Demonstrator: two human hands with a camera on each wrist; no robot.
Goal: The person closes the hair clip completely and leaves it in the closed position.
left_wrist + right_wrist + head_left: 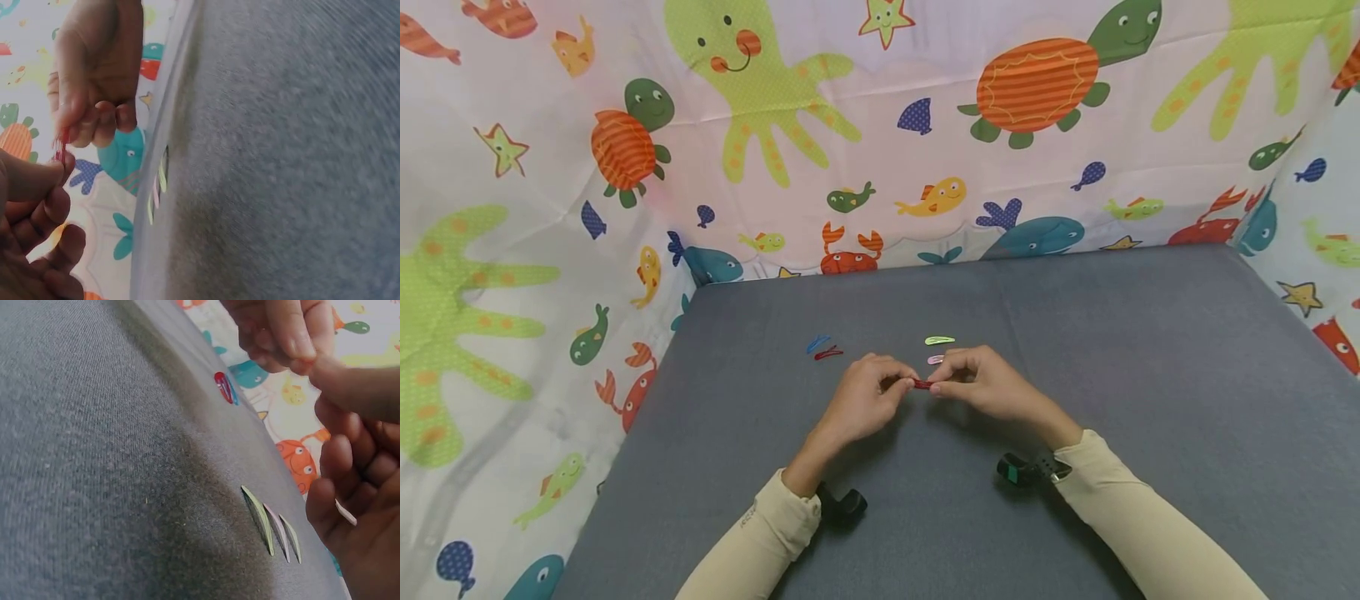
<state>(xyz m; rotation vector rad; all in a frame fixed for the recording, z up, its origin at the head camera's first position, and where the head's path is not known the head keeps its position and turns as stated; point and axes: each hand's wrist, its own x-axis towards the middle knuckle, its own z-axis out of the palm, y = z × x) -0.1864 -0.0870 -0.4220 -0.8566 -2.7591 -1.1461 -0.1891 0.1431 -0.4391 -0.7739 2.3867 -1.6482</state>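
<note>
Both hands meet above the grey table. Thumb and fingers of my left hand (867,396) pinch one end of a red hair clip (922,384). My right hand (988,385) pinches its other end. In the left wrist view the red clip stands upright between the fingertips. Behind the right hand lie a green hair clip (939,340) and a pink hair clip (935,360); the right wrist view shows a second green clip (291,539) beside them. A pale sliver (345,514) shows against the right palm; its kind is unclear.
A blue hair clip (817,342) and another red clip (828,353) lie left of the hands. A curtain (887,150) printed with sea animals stands along the table's back and sides. Black wrist devices (1021,471) hang under both forearms.
</note>
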